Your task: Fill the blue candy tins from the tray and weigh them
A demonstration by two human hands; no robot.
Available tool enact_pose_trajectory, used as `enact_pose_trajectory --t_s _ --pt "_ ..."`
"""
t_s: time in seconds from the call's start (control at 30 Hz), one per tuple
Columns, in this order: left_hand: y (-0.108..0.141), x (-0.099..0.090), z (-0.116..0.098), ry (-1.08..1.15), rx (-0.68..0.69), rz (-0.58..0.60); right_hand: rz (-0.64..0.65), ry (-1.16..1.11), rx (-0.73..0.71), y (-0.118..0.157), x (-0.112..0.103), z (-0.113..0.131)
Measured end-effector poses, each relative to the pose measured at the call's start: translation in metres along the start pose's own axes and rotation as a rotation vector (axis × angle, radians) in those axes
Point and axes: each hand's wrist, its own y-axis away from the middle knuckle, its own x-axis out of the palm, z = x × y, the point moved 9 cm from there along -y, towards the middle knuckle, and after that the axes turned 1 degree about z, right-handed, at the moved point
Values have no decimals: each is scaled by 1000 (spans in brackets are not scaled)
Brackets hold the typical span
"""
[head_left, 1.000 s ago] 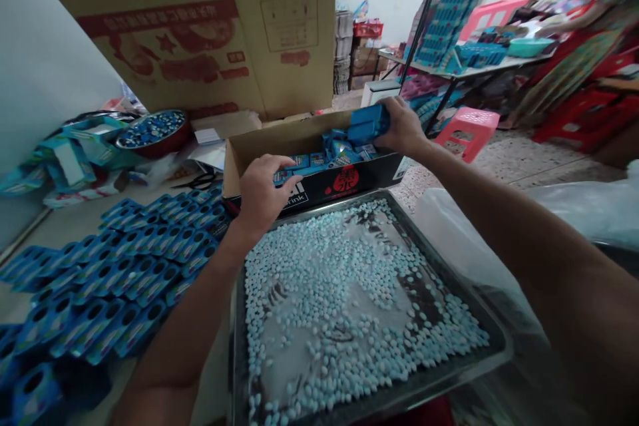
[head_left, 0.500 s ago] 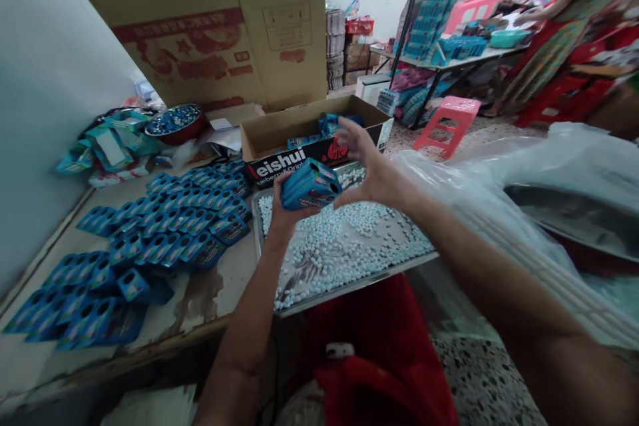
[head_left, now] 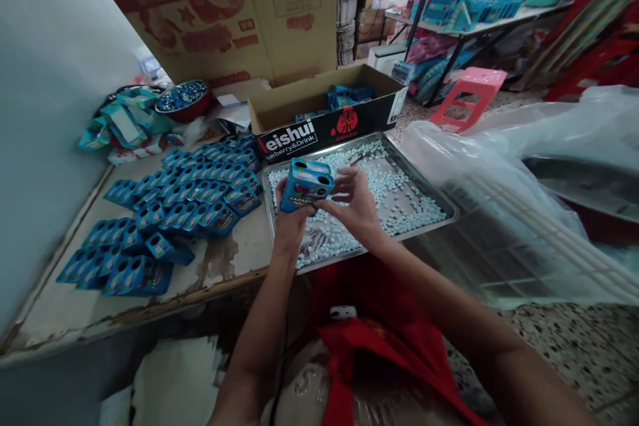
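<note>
Left hand [head_left: 291, 218] clasps blue boxes [head_left: 308, 185]; right hand [head_left: 357, 206] half-curled alongside.

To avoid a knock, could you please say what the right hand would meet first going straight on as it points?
The right hand would likely meet the boxes in the left hand; whether it touches them already is unclear.

A red garment [head_left: 412, 326] is worn, a small white, dark-spotted piece [head_left: 343, 312] is seen at its front, a thin dark cord [head_left: 283, 373] is shown alongside, and the left hand [head_left: 290, 227] and right hand [head_left: 361, 208] are left bare.
</note>
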Motion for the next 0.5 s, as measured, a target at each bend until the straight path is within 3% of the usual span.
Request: enact_pose_trajectory --t_s 0.13,0.3,0.4,0.5 --pt "13 8 4 29 57 -109 -21 -270 167 14 26 -28" --pt "19 11 12 147 49 -202 3 -337 286 15 45 -45" --pt "1 -2 16 252 13 -313 12 -372 282 14 41 -49" --pt "-30 -25 16 240 -50 -346 119 -388 249 10 26 -46"
